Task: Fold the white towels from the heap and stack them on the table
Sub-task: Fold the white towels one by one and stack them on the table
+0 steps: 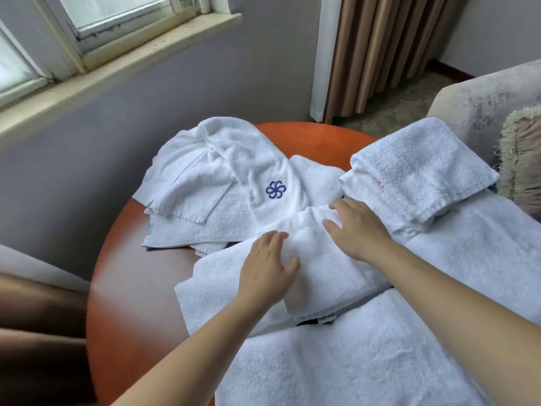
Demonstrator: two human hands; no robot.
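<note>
Here, folded towel (319, 259) under flat fingers (275, 238) of both hands.

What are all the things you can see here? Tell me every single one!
table: one, orange-brown, under the towels
heap of loose towels: several, white, far left of table
flower logo: one, blue, on a heap towel
folded towels: one pile, white, far right of table
towel being folded: one, white, middle, under both hands
big towel: one, white, nearest the camera
window: one, white frame, top left
curtain: one, brown, top right
armchair: one, pale grey, right
cushion: one, beige, right edge
left hand: one, flat on the middle towel
right hand: one, flat on the same towel
</note>
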